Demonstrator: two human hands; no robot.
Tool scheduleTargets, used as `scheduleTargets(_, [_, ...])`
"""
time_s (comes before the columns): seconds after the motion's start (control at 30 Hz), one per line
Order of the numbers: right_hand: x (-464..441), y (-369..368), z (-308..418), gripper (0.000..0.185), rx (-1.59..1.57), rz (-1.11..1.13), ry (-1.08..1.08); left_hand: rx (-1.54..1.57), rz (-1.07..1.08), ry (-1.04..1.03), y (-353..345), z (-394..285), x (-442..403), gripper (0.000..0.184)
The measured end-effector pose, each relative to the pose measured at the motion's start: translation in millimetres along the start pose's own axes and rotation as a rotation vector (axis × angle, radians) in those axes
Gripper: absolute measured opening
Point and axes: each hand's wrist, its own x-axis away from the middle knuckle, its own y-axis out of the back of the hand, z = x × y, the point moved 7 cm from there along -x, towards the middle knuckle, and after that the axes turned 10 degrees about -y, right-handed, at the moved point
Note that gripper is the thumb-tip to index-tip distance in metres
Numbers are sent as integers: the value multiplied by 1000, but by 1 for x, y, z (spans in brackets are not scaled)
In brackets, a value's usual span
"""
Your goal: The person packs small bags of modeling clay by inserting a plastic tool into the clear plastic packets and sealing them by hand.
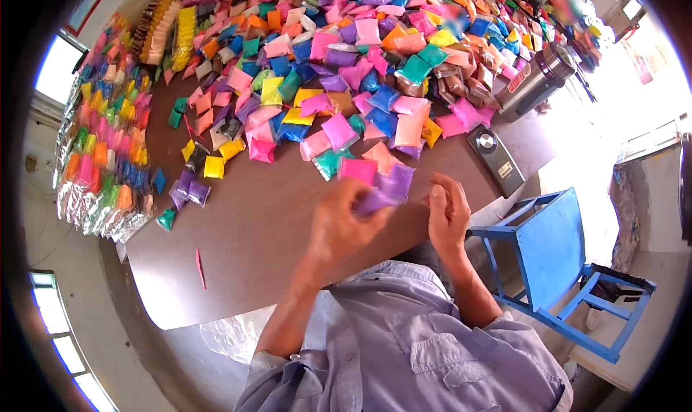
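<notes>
My left hand (343,221) is closed on a small purple plastic packet (372,202), held above the front part of the brown table. Its fingers are slightly blurred. Right beside the held packet are another purple packet (396,182) and a pink packet (358,170); I cannot tell whether the hand also touches these. A peach packet (382,154) lies just behind them. My right hand (448,211) is a little to the right, fingers stretched and slightly curved, with nothing visible in it. Past both hands spreads a large heap of coloured packets (339,131).
On the brown table (252,260) lie a red strip (200,269) and a dark device with a round dial (496,160). A steel flask (537,80) leans at the right. Bundled packet strips (108,145) stand left. A blue stool (551,250) is at the right.
</notes>
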Motion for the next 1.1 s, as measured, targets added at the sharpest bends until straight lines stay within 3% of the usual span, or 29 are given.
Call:
scheduleTargets(0.03, [2, 4, -9, 29, -163, -13, -130, 25, 43, 3, -19, -7, -7, 36])
scheduleTargets(0.17, [2, 19, -10, 37, -82, 75, -150, 49, 172, -100, -77, -11, -32, 42])
scheduleTargets(0.2, [1, 21, -10, 40, -68, 101, -163, -96, 153, -160, -81, -11, -37, 47])
scheduleTargets(0.27, [-10, 25, 1, 41, 95, -37, 32, -255, 134, -220, -83, -10, -39, 52])
scheduleTargets(0.33, [-14, 25, -3, 42, 119, -18, -28, -385, 107, -394, -82, -22, -32, 53])
scheduleTargets(0.47, [-18, 21, 3, 41, 343, -68, 119, -412, 87, -492, -72, -23, -11, 38])
scheduleTargets(0.57, [-20, 16, 2, 38, 234, -64, -30, -418, 135, -348, -65, -7, 3, 28])
scheduleTargets(0.7, [-25, 17, 0, 35, 289, -153, 125, -422, 195, -312, -74, 19, 3, 19])
scheduleTargets(0.73, [-23, 16, 3, 34, 291, -180, 153, -399, 174, -372, -75, 12, 0, 20])
scheduleTargets(0.77, [-21, 16, -1, 33, 180, -174, 49, -376, 154, -432, -74, 7, -2, 22])
scheduleTargets(0.87, [-16, 23, -5, 32, 305, -239, 216, -376, 83, -527, -62, 0, 8, 27])
scheduleTargets(1.03, [-2, 29, 2, 31, 248, -257, 231, -489, 96, -334, -5, 26, 29, 21])
scheduleTargets(1.1, [7, 18, 10, 28, 250, -163, 255, -508, -206, -152, 46, 38, 30, 17])
